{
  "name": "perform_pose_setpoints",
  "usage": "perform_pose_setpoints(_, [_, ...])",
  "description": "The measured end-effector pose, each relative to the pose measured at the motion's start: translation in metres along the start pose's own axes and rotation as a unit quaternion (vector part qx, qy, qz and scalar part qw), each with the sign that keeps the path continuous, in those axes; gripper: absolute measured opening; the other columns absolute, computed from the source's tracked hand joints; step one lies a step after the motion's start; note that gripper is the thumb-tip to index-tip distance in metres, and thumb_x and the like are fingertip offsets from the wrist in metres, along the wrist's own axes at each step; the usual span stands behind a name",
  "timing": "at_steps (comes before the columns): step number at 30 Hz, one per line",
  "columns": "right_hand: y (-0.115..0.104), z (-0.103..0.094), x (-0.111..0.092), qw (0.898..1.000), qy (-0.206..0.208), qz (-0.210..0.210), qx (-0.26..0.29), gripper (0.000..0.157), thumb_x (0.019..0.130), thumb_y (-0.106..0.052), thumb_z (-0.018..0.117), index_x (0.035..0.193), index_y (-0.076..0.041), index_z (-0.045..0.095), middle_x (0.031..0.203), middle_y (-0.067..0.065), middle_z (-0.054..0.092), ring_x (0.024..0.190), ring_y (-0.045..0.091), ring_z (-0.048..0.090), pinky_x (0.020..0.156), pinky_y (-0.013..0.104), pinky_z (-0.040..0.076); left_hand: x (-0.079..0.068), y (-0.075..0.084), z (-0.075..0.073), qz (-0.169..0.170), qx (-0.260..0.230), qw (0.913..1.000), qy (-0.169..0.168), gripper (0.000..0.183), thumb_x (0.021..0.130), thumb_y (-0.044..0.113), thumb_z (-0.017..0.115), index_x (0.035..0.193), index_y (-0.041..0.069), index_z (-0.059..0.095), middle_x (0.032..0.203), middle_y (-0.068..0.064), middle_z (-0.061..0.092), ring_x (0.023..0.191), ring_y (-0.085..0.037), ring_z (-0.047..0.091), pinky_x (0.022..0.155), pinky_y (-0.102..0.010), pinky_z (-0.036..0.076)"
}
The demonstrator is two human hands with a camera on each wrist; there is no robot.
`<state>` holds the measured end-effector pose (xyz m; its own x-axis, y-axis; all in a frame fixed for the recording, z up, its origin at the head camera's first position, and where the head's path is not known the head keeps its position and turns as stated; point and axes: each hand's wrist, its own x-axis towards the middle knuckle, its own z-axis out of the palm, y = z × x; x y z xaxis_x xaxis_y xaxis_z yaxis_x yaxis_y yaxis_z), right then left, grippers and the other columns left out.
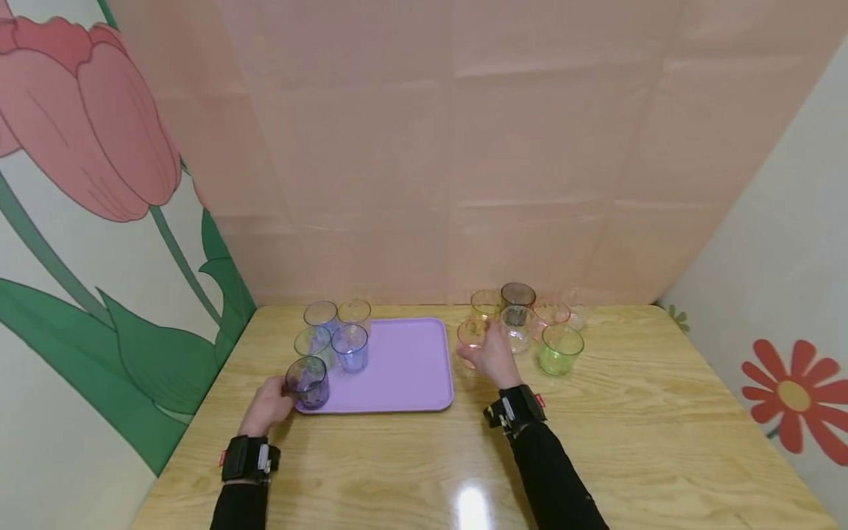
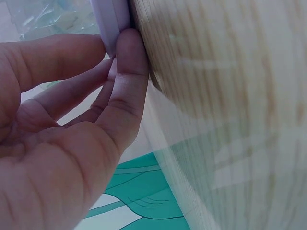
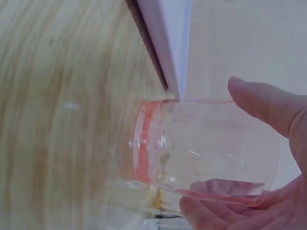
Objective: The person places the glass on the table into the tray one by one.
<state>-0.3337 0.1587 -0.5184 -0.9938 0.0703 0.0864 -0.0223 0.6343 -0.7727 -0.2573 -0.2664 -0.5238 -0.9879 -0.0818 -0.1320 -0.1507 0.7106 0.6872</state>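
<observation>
A lilac tray (image 1: 411,368) lies on the wooden table. At its near left corner, the left hand (image 1: 266,406) pinches the tray edge (image 2: 110,21) between thumb and fingers, beside a dark purple glass (image 1: 308,383). To the right of the tray, the right hand (image 1: 495,357) grips a clear pink glass (image 3: 206,148), thumb on one side and fingers on the other. The base of this glass is close over the table. On the tray's left part stand two blue glasses (image 1: 350,350), a pale green glass (image 1: 311,344) and a pale yellowish glass (image 1: 355,313).
Several more glasses stand just beyond and right of the right hand: a green glass (image 1: 560,350), a colourless glass (image 1: 517,329), a dark grey-brown glass (image 1: 518,296), a yellow glass (image 1: 486,303) and a pink glass (image 1: 551,312). A pink-covered wall (image 1: 450,184) rises behind the table.
</observation>
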Motion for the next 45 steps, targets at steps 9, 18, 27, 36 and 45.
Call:
perform_pose_setpoints(9, [0.004,0.001,-0.003,0.994,0.011,0.033,0.108,0.09,0.086,-0.021,0.086,0.153,0.007,0.033,0.151,0.035,0.047,0.143,0.049,0.047,0.117,0.059,0.042,-0.001,0.001,0.001,-0.002,-0.001,1.0,-0.007,0.029,0.09,-0.007,0.055,0.116,-0.013,0.067,0.11,-0.023,0.071,0.093,-0.03,0.06,0.089,-0.05,0.054])
perform_pose_setpoints(18, [-0.013,0.013,-0.003,0.976,0.031,0.009,0.216,0.086,0.081,-0.021,0.091,0.149,0.006,0.045,0.143,0.033,0.052,0.13,0.044,0.054,0.108,0.05,0.046,0.0,0.002,-0.001,0.0,0.002,1.0,0.0,0.028,0.089,-0.006,0.055,0.114,-0.013,0.068,0.108,-0.023,0.071,0.092,-0.03,0.06,0.088,-0.051,0.054])
perform_pose_setpoints(27, [-0.035,0.03,-0.008,0.966,0.011,0.017,0.259,0.081,0.078,-0.018,0.093,0.145,-0.002,0.05,0.132,0.022,0.052,0.118,0.033,0.057,0.083,0.03,0.053,0.0,0.002,0.0,-0.003,0.004,1.0,0.006,0.026,0.09,-0.005,0.055,0.112,-0.013,0.067,0.109,-0.026,0.071,0.095,-0.032,0.061,0.092,-0.054,0.053])
perform_pose_setpoints(36, [-0.046,0.05,-0.018,0.953,-0.008,-0.003,0.303,0.075,0.081,-0.009,0.089,0.143,0.001,0.048,0.143,0.025,0.057,0.133,0.044,0.057,0.105,0.044,0.053,0.001,0.001,0.0,-0.005,0.003,1.0,0.0,0.025,0.09,-0.006,0.055,0.111,-0.012,0.068,0.105,-0.021,0.07,0.091,-0.03,0.059,0.084,-0.046,0.053])
perform_pose_setpoints(45, [-0.058,0.073,-0.027,0.952,-0.049,-0.052,0.297,0.079,0.077,-0.004,0.089,0.144,0.002,0.047,0.139,0.032,0.06,0.132,0.05,0.057,0.101,0.045,0.057,0.0,0.002,0.0,0.014,0.001,0.9999,0.007,0.024,0.088,-0.006,0.057,0.107,-0.013,0.069,0.099,-0.019,0.069,0.087,-0.03,0.058,0.077,-0.039,0.05])
